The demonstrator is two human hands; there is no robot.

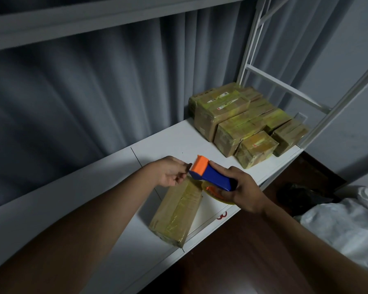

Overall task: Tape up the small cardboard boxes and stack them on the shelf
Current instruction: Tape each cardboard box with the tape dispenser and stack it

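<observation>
- Head view looked down on both bare forearms reaching over a white shelf (106, 196).
- Right hand (243, 190) wrapped its fingers around the blue handle of a tape dispenser (210, 174), thumb on top, holding it raised above the shelf with its orange head pointing toward the left hand.
- Left hand (169, 171) sat just beside that orange head, fingers curled and pinching at the serrated edge; whether a tape end lay between the fingertips could not be told.
- A yellowish tape roll (216, 193) showed under the dispenser, partly hidden by the right hand.
- Directly below both hands lay a long cardboard box (176, 211), flat on the shelf, wrapped in glossy tape, its far end hidden by the left hand and the dispenser.
- Beyond the right hand, well apart from it, a cluster of taped boxes (242, 124) stood packed together at the shelf's far end, some stacked on others.
- A white metal frame (285, 90) rose behind that cluster.
- Grey curtain (83, 92) hung past the left hand, behind the shelf.
- Near the right forearm, off the shelf, a white cloth (344, 225) lay over the dark floor.
</observation>
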